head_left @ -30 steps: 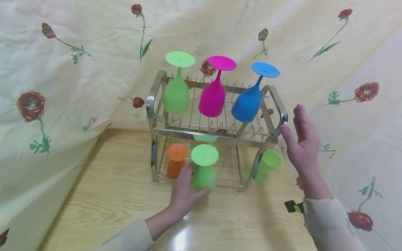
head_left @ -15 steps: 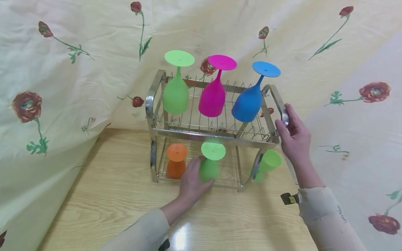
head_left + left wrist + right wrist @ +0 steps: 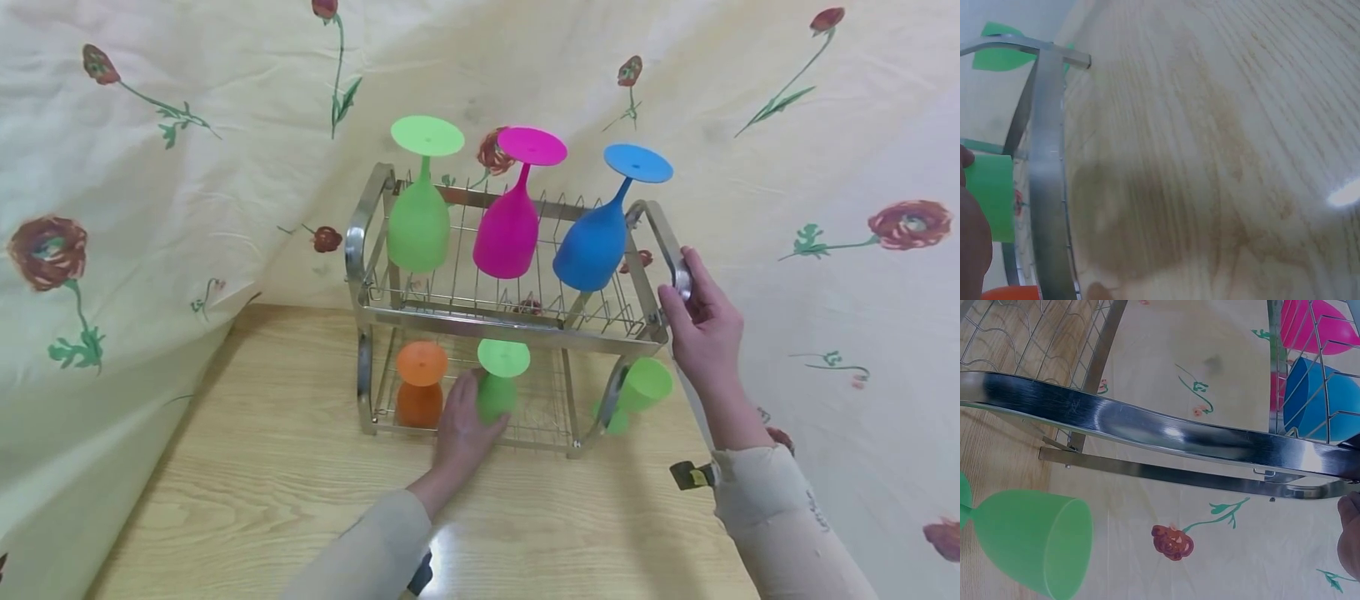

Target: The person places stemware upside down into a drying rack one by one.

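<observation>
In the head view my left hand [image 3: 465,421] grips the bowl of an upside-down green goblet [image 3: 497,398] at the lower shelf of a two-tier metal dish rack [image 3: 517,331]. Part of that hand and the green bowl [image 3: 994,197] show at the left edge of the left wrist view. An orange goblet [image 3: 420,404] stands upside down just left of it. My right hand [image 3: 708,333] holds the rack's upper right side rail [image 3: 678,279], thumb in front. On the top shelf, a green goblet [image 3: 418,225], a pink goblet [image 3: 507,233] and a blue goblet [image 3: 592,250] rest upside down.
Another green goblet [image 3: 645,385] stands upright on the wooden table [image 3: 247,467], right of the rack; its bowl [image 3: 1035,540] is large in the right wrist view. A flowered cloth [image 3: 247,125] hangs behind and at both sides.
My left hand has carried the green goblet right and back, from in front of the rack to over the lower shelf. My right hand has moved left and taken hold of the side rail.
</observation>
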Tool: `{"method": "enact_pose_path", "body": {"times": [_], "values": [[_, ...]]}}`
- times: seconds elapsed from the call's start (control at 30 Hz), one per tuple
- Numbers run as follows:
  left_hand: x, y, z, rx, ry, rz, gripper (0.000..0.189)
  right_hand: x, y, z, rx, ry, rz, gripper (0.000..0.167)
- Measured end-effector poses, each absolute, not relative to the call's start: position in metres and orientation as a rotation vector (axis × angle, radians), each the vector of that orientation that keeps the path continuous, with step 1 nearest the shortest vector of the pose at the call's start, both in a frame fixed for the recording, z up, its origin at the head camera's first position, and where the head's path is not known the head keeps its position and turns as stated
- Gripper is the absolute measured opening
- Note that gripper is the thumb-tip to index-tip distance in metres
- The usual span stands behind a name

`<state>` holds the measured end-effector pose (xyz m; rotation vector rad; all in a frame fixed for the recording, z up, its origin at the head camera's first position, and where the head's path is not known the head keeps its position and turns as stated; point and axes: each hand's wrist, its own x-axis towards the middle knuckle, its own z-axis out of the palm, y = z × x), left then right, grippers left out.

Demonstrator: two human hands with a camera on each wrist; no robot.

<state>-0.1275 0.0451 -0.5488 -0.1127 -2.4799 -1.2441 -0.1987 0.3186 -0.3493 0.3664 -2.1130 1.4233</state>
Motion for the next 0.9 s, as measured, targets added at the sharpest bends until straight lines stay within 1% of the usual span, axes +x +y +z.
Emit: {"method": "enact_pose_path", "body": {"times": [0.6,0.9], "values": [[-0.129,0.037,-0.576,-0.07,-2.533,-1.277,0.079,-0.197,0.317,-0.349,0.368,-2.105,1.428,0.054],[-0.128,0.036,-0.58,-0.05,-2.565,-1.278,0.082,-0.196,0.317,-0.349,0.369,-2.099,1.432,0.054]]}}
